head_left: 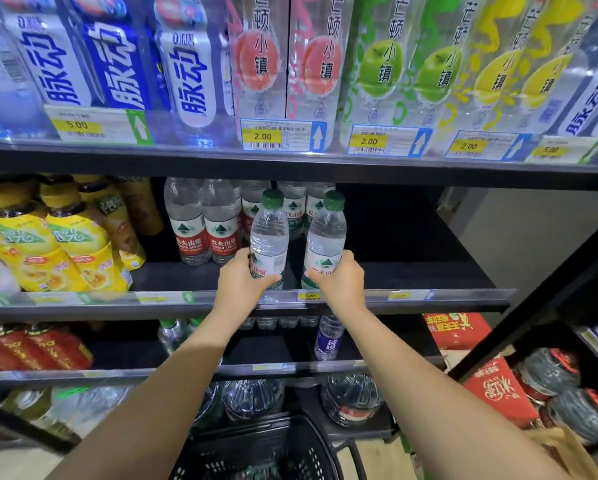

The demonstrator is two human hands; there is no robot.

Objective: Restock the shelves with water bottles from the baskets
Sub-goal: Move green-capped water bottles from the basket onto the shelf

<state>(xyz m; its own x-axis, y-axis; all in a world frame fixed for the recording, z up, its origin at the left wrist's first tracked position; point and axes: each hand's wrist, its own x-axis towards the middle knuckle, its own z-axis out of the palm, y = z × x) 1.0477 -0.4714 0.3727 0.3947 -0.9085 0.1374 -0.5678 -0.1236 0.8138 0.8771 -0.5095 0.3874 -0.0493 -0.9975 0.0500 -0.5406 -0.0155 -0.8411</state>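
Each of my hands holds one clear water bottle with a green cap, upright, at the front of the middle black shelf (429, 271). My left hand (242, 280) grips the left bottle (269, 233) around its lower label. My right hand (341, 278) grips the right bottle (326, 233) the same way. Behind them stand several water bottles (204, 223) with red and green labels. A black plastic basket (256, 452) sits low in front of me, between my forearms.
Yellow tea bottles (65, 237) fill the shelf's left side; its right side is bare black board. Above is a row of flavoured drinks with price tags. Lower shelves hold a purple-label bottle (328, 337), large water jugs (351, 398) and red packs (457, 330).
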